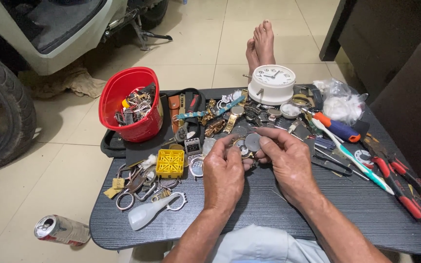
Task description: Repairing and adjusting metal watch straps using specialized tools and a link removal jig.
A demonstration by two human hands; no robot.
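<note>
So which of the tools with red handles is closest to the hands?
The red-handled pliers lying nearer the right hand, beside the white and teal toothbrush. The other red-handled pair lies farther out, toward the table's right edge.

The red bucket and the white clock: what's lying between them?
In the head view, watches and straps lie on the table between the red bucket and the white clock.
</note>
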